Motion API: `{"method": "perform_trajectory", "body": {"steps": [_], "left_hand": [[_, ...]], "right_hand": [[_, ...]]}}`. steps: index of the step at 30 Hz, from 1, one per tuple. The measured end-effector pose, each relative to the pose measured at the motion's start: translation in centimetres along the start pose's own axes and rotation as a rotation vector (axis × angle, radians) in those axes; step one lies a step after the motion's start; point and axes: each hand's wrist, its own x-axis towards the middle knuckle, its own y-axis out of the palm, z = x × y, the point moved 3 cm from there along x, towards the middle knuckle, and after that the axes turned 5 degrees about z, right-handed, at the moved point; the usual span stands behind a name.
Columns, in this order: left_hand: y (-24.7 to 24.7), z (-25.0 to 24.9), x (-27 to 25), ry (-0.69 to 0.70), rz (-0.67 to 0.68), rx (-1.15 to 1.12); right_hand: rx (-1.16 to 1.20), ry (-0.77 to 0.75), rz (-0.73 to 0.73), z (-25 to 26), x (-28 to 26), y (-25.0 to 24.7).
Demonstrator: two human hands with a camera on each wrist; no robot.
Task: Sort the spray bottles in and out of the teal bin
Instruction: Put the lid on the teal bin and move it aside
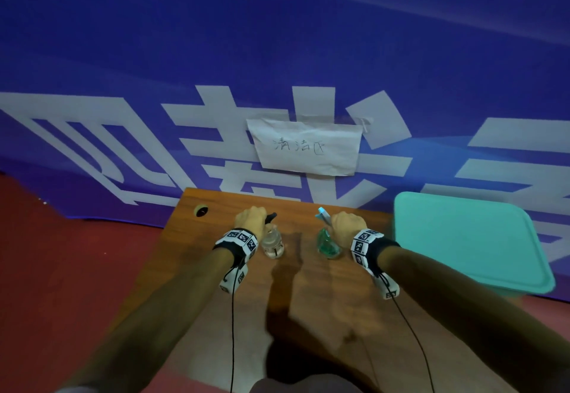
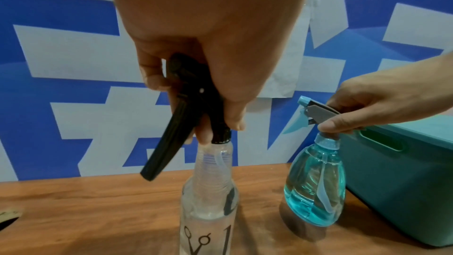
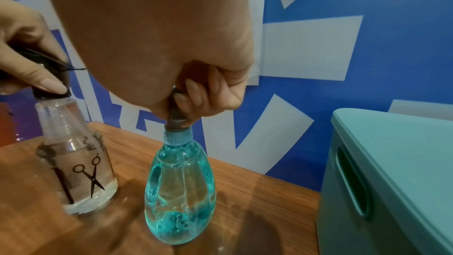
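Two spray bottles stand upright on the wooden table point(image 1: 308, 294), both outside the teal bin point(image 1: 468, 238), whose lid is on. The clear bottle point(image 2: 208, 197), printed with black scissors and topped by a black trigger head, sits at about 11 o'clock from the table's middle in the head view; the blue bottle point(image 3: 180, 187), holding tinted liquid under a light-blue and grey sprayer, stands near it toward 1 o'clock, the two apart and not touching. The left hand point(image 2: 196, 49) is curled round the black sprayer and neck of the clear bottle, fingertips down at the collar, while the bottle's base seems to rest on the wood. The right hand point(image 3: 176, 49) is wrapped round the neck of the blue bottle just under its sprayer; its base looks to be on the table too, though contact is hard to confirm. The closed bin lies at 3 o'clock from the blue bottle, just beside the table's right edge. As a judgement, both bottles are out on the table and gripped by their heads; whether they are being set down or about to go in cannot be told. If they are to go in, the lid would first have to come off. Behind, at 12 o'clock, a handwritten paper sign point(image 1: 308, 147) is stuck to the blue banner point(image 1: 123, 53).
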Motion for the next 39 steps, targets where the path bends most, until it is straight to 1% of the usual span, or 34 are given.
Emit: {"method": "perform_trajectory", "body": {"steps": [3,6,10,13,17,20,29,34,39], "left_hand": [[-0.3,0.7,3.3,0.012,0.028,0.019],[-0.3,1.1,6.3,0.030,0.027,0.023],[-0.9,1.0,9.9,0.090,-0.025,-0.044],[-1.7,0.6,12.5,0.145,-0.051,-0.051],[-2.5,0.1,15.2,0.164,-0.086,-0.072],[-2.8,-0.4,16.7,0.192,-0.115,-0.073],[-3.1,-0.2,18.2,0.239,-0.115,-0.047],[-2.7,-0.7,18.0,0.271,-0.106,0.005],[-2.7,-0.4,17.8,0.247,-0.064,0.014]], "right_hand": [[-0.019,0.014,0.016,0.4,2.5,0.0],[-0.053,-0.008,0.032,1.1,4.9,0.2],[-0.125,-0.033,0.026,2.2,8.0,0.7],[-0.112,-0.065,0.014,3.2,10.0,0.8],[-0.067,-0.038,0.013,4.1,12.3,0.1],[-0.101,-0.047,-0.007,4.6,13.8,-0.4],[-0.065,-0.037,-0.035,4.8,17.3,-1.9],[0.017,-0.015,-0.045,4.7,17.2,-1.6],[0.136,0.006,-0.034,4.4,16.5,-1.4]]}}
